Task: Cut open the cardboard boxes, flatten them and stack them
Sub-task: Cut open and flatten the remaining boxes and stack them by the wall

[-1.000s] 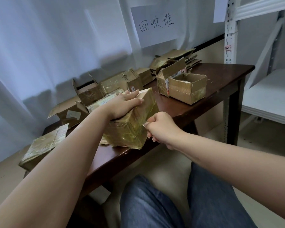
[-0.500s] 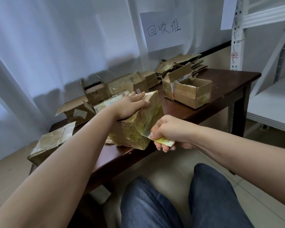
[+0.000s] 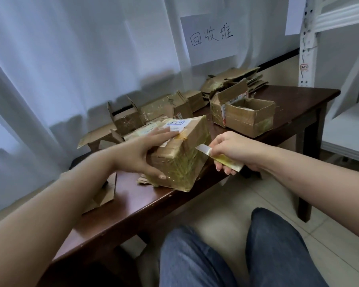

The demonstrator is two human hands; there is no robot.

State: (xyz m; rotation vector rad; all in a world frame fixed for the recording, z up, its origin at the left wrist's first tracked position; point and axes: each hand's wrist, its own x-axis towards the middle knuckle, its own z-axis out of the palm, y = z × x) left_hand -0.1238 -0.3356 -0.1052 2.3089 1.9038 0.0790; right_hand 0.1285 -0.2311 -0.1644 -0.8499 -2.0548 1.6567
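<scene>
Head view: a taped box [image 3: 182,154] is steadied at the near edge of the table [image 3: 294,96].
The box is spanned by the left hand [image 3: 142,154], fingers laid straight over its top, thumb on its near face. At the box's three o'clock, a knife [image 3: 218,157] is gripped in the curled right hand [image 3: 234,151], blade just beside the box's right face.

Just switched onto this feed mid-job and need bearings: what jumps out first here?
The taped box at the table's near edge draws the eye: the left hand holds it down, fingers across its top, while the right hand pinches a tape strip coming off its right side. Behind sits an open box, and flattened cardboard lies stacked under a handwritten paper sign on the curtain.
</scene>
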